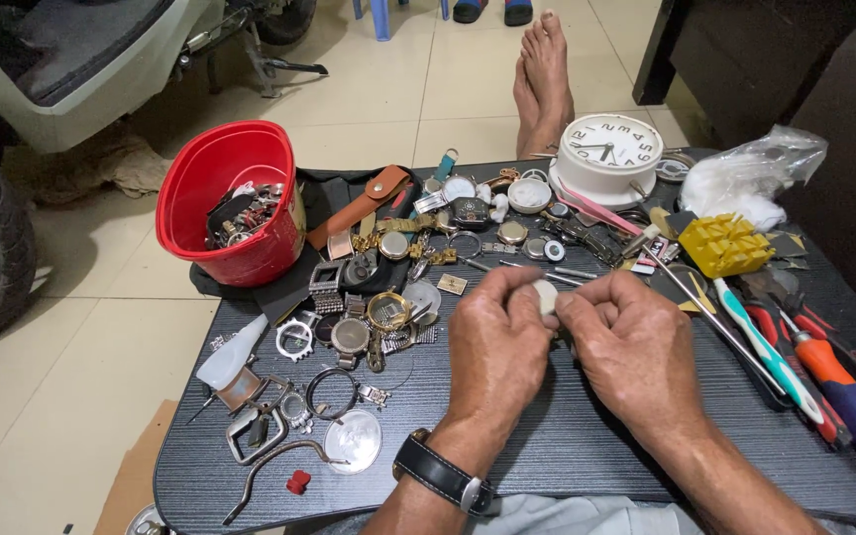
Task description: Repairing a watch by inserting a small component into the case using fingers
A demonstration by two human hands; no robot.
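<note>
My left hand (495, 347) and my right hand (636, 347) meet over the middle of a dark low table (567, 446). Between the fingertips of both hands sits a small pale round piece (545, 296), pinched from both sides. What exactly it is I cannot tell. A black-strapped wristwatch (443, 474) is on my left wrist. Just beyond the hands lie several watch cases, bezels and bracelet pieces (378, 297).
A red plastic bucket (232, 203) of watch parts stands at the table's far left. A white alarm clock (608, 151), a yellow holder block (725, 244), screwdrivers (844, 391), a toothbrush (765, 347) and a plastic bag (750, 173) fill the right side. My bare feet (544, 79) rest on the tiled floor.
</note>
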